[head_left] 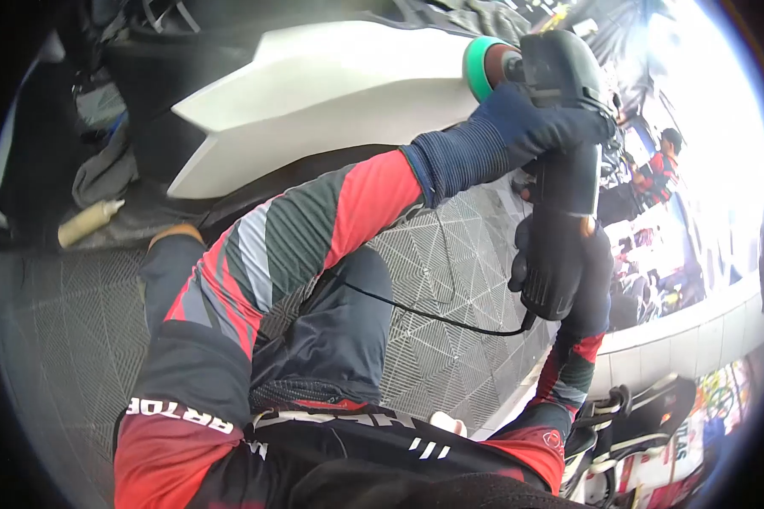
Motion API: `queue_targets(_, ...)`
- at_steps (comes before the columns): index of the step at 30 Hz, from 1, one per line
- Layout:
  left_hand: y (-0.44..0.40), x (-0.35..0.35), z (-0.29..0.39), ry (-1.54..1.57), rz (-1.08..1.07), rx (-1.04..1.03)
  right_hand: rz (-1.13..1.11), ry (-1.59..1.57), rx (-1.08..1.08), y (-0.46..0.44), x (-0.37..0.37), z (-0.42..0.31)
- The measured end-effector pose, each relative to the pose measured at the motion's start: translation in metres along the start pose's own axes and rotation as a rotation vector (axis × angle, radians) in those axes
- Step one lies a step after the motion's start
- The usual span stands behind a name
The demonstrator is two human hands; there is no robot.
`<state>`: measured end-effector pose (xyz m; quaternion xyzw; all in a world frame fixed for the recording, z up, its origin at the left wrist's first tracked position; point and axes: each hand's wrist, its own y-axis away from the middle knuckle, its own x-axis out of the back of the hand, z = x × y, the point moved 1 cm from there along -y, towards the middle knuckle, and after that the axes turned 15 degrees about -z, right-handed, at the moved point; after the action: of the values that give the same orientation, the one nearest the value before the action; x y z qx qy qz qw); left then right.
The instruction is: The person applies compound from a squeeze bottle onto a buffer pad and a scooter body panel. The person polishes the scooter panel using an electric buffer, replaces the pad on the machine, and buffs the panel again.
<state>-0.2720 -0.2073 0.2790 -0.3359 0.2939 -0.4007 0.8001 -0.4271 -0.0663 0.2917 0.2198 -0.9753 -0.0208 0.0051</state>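
Note:
A black power polisher [564,182] with a green-edged round pad [481,68] is held in both gloved hands. Near its head, my left hand [539,127], in a dark blue glove, is wrapped round the tool. Farther back, my right hand [590,263] closes round the body of the polisher, close to its cord end. The pad is tilted at the right end of a glossy white panel [339,81]; whether it touches the surface cannot be made out. A black cord [433,318] runs from the tool across my legs.
The panel lies on a dark-covered surface [157,199]. A squeeze bottle [89,222] and a grey cloth [106,170] lie at its left. Patterned floor tiles [450,254] are below. Another person [658,174] is at the far right, and black bags [654,416] at lower right.

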Motion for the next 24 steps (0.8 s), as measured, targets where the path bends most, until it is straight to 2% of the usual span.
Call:
queue_targets(4, 0.03, 0.007, 0.02, 0.039, 0.003, -0.07, -0.019, -0.004, -0.067, -0.004, -0.02, 0.003)
queue_targets(6, 0.043, 0.012, 0.029, 0.021, 0.05, 0.108, 0.031, 0.051, -0.134, -0.006, -0.029, 0.003)
queue_targets(8, 0.054, 0.017, 0.031, -0.021, 0.073, 0.043, 0.042, 0.081, -0.161, -0.01, -0.038, 0.005)
queue_targets(10, 0.063, 0.02, 0.031, -0.064, 0.093, -0.015, 0.161, 0.264, -0.27, -0.012, -0.045, 0.01)
queue_targets(11, 0.07, 0.018, 0.032, 0.009, 0.097, -0.066, -0.074, 0.081, -0.099, -0.012, -0.044, 0.02)
queue_targets(15, 0.09, 0.027, 0.03, 0.072, 0.039, -0.125, -0.023, 0.076, -0.146, -0.02, -0.071, 0.027)
queue_targets(19, 0.132, 0.039, 0.037, 0.01, 0.045, -0.122, -0.165, 0.167, -0.166, -0.038, -0.073, 0.053)
queue_targets(24, 0.193, 0.081, 0.02, -0.164, -0.166, 0.093, -0.245, 0.403, -0.231, -0.059, -0.087, 0.08)
